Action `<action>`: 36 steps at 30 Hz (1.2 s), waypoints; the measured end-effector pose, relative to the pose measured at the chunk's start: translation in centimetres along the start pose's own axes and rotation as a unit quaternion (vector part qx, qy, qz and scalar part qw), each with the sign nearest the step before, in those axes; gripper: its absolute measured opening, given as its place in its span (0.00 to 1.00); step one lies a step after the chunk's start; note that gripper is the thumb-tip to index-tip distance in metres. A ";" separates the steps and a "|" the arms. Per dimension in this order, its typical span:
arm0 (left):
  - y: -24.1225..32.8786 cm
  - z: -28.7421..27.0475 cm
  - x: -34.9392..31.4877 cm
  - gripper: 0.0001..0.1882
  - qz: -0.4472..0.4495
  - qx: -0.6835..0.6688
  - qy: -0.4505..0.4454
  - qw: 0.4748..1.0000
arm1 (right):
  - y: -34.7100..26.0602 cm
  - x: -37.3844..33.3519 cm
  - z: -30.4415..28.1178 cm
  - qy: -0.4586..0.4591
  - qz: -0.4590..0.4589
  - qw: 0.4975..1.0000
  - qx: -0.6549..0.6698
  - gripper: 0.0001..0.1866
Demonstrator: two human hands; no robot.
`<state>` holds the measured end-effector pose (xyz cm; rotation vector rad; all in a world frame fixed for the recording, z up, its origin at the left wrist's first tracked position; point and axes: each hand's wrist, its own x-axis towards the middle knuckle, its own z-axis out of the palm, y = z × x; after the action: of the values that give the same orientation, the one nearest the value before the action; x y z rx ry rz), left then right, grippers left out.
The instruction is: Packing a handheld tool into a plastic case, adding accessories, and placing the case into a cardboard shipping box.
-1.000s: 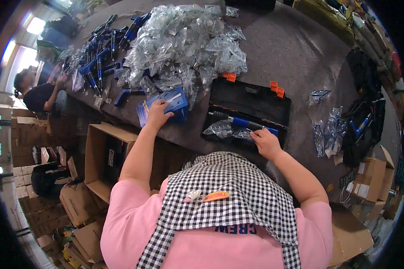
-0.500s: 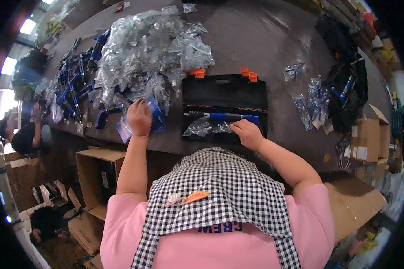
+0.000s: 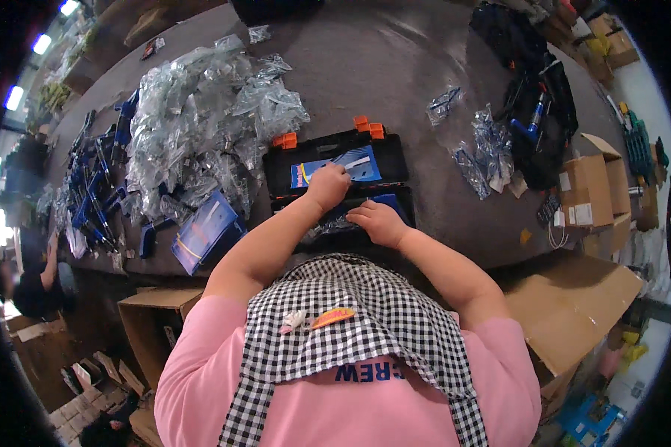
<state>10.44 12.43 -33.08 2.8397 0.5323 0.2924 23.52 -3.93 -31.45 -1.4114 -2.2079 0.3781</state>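
An open black case (image 3: 397,153) with orange latches stands before me, its lid raised at the back. My left hand (image 3: 329,186) has its fingers closed on the near edge of a blue booklet (image 3: 361,164), which lies against the inside of the lid. Over the lower half of the case is my right hand (image 3: 379,222), its fingers pressed together on a clear plastic bag (image 3: 334,226). Behind that hand, a blue tool (image 3: 390,201) lies in the case, partly hidden. More blue booklets (image 3: 209,232) lie stacked at the table edge to the left.
A large heap of clear plastic bags (image 3: 194,112) covers the table at left, beside several blue-and-black tools (image 3: 97,186). On the right are bagged parts (image 3: 492,149), black cloth-like material (image 3: 525,82) and a cardboard box (image 3: 585,186). Another person (image 3: 37,283) is at far left.
My left hand has moved right from the booklet stack to the case lid, bringing a blue booklet. My right hand stays at the case. The whole view has shifted.
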 end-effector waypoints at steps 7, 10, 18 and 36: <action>-2.5 -2.3 -1.9 0.09 0.094 -0.042 0.060 0.993 | 0.1 -0.9 0.1 0.048 -0.016 0.998 -0.028 0.20; -1.9 -2.8 -1.7 0.08 0.069 -0.035 0.068 0.995 | 0.1 -0.7 0.2 0.034 0.022 0.999 0.007 0.20; -2.0 -1.3 -0.9 0.03 0.023 0.022 0.076 0.997 | -0.1 0.0 -0.1 -0.024 -0.004 0.999 -0.036 0.24; -0.9 -2.7 -1.2 0.36 -0.078 -0.028 0.053 0.995 | -1.8 -0.4 0.3 -0.068 0.107 0.986 -0.111 0.23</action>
<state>8.40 13.29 -30.88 2.7197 0.7509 0.4237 22.13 -5.05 -30.95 -1.8006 -2.2677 0.3164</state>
